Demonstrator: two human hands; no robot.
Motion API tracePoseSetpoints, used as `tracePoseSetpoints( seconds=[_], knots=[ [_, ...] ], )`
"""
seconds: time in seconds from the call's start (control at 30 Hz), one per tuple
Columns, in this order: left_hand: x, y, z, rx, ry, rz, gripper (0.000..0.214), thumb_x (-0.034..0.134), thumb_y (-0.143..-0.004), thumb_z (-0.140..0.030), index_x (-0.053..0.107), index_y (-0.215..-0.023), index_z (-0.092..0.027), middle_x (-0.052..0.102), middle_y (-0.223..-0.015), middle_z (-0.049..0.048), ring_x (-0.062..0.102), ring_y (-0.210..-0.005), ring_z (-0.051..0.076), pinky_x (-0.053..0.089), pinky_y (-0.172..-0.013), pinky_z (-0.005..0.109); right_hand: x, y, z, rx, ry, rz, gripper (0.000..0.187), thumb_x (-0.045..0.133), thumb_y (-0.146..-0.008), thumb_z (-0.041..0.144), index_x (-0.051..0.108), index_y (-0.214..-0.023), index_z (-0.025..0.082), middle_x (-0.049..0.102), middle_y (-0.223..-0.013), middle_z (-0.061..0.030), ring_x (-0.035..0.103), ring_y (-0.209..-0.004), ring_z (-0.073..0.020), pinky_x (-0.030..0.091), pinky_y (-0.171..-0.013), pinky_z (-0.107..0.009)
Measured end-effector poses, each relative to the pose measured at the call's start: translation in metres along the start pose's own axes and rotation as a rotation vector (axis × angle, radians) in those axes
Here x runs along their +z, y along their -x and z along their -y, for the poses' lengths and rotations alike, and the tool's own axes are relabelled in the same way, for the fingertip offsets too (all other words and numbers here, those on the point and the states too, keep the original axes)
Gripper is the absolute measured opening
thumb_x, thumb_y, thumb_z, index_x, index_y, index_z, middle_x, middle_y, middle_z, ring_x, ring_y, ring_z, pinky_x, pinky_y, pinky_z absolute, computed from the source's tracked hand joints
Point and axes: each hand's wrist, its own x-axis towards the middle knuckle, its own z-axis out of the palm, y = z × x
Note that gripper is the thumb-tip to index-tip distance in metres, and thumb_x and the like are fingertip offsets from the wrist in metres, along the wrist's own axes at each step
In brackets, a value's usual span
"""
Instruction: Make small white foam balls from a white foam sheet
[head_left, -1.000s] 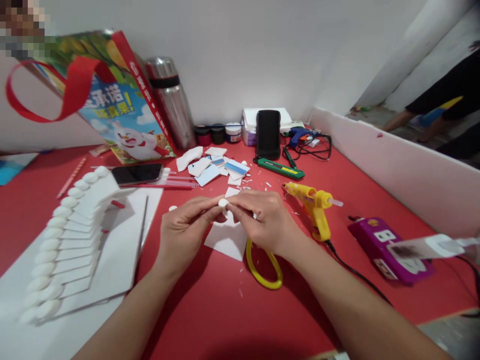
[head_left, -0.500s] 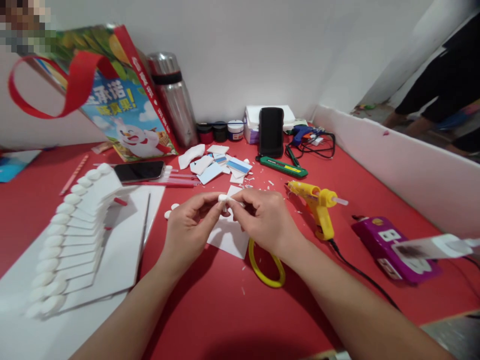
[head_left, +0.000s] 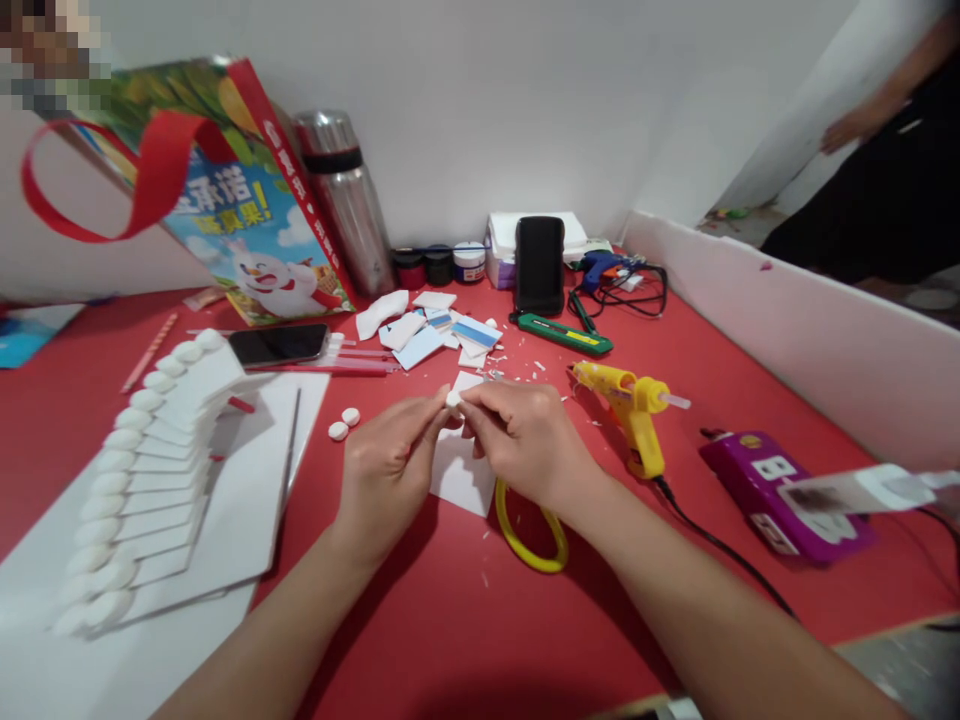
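Note:
A small, rounded white lump (head_left: 453, 398), like soft clay or foam, is pinched between the fingertips of my left hand (head_left: 388, 462) and my right hand (head_left: 526, 438). Its exact material cannot be told. Under my hands lies a white card (head_left: 466, 482), partly hidden by my fingers. Two white round pieces (head_left: 344, 424) rest just left of my left hand. Partly beneath my right wrist is a yellow ring (head_left: 534, 562). Farther left, a curved stepped white model (head_left: 161, 470), edged with white discs, stands on a white board (head_left: 251, 520).
To the right lie a yellow glue gun (head_left: 634, 420) with its cord and a purple box (head_left: 780, 500). White scraps (head_left: 424, 335), a green utility knife (head_left: 566, 334), a phone (head_left: 279, 344), a steel flask (head_left: 346, 205) and a gift bag (head_left: 255, 220) sit farther back. Another person stands at right.
My left hand has turned and drawn slightly right and down, uncovering the two round pieces. Both hands still pinch the white lump. The person at right has shifted, with a hand now showing.

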Motion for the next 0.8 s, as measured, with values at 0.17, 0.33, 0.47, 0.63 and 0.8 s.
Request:
tracePoseSetpoints(
  seconds=[0.17, 0.33, 0.47, 0.63, 0.8],
  knots=[
    [-0.012, -0.008, 0.007, -0.288, 0.331, 0.138, 0.014, 0.073, -0.087, -0.026, 0.079, -0.099, -0.023, 0.08, -0.089, 0.0034, 0.075, -0.076, 0.019, 0.061, -0.073, 0.029, -0.008, -0.004, -0.005, -0.045, -0.093, 0.122, 0.024, 0.054, -0.095, 0.019, 0.066, -0.074, 0.018, 0.065, -0.066, 0.0001, 0.057, -0.059, -0.0108, 0.04, -0.061, -0.025],
    [-0.015, -0.011, 0.011, -0.243, 0.311, 0.238, 0.019, 0.067, -0.092, -0.028, 0.077, -0.106, -0.021, 0.078, -0.091, 0.0053, 0.074, -0.076, 0.018, 0.06, -0.074, 0.03, -0.007, -0.005, -0.006, 0.013, -0.138, 0.15, 0.025, 0.056, -0.095, 0.02, 0.067, -0.073, 0.019, 0.066, -0.064, 0.001, 0.058, -0.059, -0.0106, 0.041, -0.062, -0.025],
    [-0.01, -0.009, 0.01, -0.264, 0.299, 0.199, 0.02, 0.065, -0.093, -0.03, 0.074, -0.106, -0.019, 0.076, -0.095, 0.0062, 0.073, -0.081, 0.017, 0.058, -0.076, 0.028, -0.005, -0.005, -0.005, 0.088, -0.063, 0.071, 0.024, 0.058, -0.094, 0.023, 0.069, -0.074, 0.017, 0.066, -0.062, -0.0002, 0.057, -0.058, -0.0115, 0.04, -0.061, -0.026],
    [-0.001, -0.007, 0.005, -0.421, 0.471, 0.138, 0.021, 0.07, -0.09, -0.033, 0.072, -0.104, -0.018, 0.075, -0.086, 0.0024, 0.071, -0.073, 0.015, 0.059, -0.071, 0.026, 0.0, -0.001, -0.003, -0.1, 0.133, 0.005, 0.026, 0.051, -0.097, 0.021, 0.069, -0.081, 0.014, 0.07, -0.073, -0.0061, 0.061, -0.066, -0.0145, 0.041, -0.066, -0.027],
    [0.003, -0.005, -0.003, -0.455, 0.482, 0.062, 0.017, 0.073, -0.087, -0.03, 0.075, -0.099, -0.017, 0.076, -0.083, 0.0016, 0.072, -0.072, 0.014, 0.059, -0.072, 0.024, 0.003, 0.003, -0.003, -0.159, 0.346, 0.017, 0.026, 0.044, -0.096, 0.019, 0.068, -0.088, 0.011, 0.071, -0.08, -0.0104, 0.063, -0.074, -0.02, 0.041, -0.068, -0.031]
  ],
)
